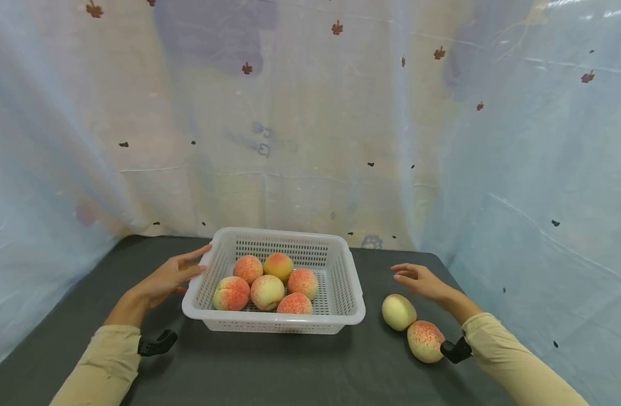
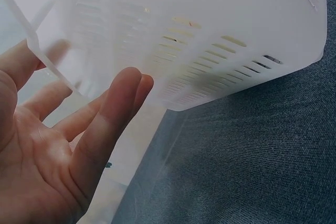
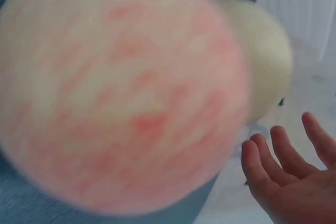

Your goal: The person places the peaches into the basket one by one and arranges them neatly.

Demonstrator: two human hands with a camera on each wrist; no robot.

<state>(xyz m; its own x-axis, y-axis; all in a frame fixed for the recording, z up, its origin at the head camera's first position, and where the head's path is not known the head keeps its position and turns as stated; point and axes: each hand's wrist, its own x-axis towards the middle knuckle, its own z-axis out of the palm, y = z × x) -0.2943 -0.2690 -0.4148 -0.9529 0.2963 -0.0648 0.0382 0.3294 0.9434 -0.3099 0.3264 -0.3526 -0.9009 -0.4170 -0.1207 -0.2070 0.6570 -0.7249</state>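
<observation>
A white plastic basket (image 1: 285, 324) holds several red-and-yellow peaches (image 1: 267, 292). At its left end is my left hand (image 1: 170, 276), fingertips right at the rim and fingers mostly straight. In the left wrist view the palm faces the camera, with fingers (image 2: 118, 103) beside the slotted basket wall (image 2: 210, 30). To the right of the basket, my right hand (image 1: 419, 281) hovers with loosely bent fingers and nothing held. Just below it lie a pale yellow peach (image 1: 399, 312) and a red-speckled peach (image 1: 426, 341), side by side. The speckled peach (image 3: 121, 93) fills much of the right wrist view.
A dark cloth-covered table (image 1: 269, 372) bears the basket and the loose peaches. Behind it hangs a pale patterned curtain (image 1: 300, 192), which also runs along both sides. Black wrist bands (image 1: 158, 343) sit on both forearms over beige sleeves.
</observation>
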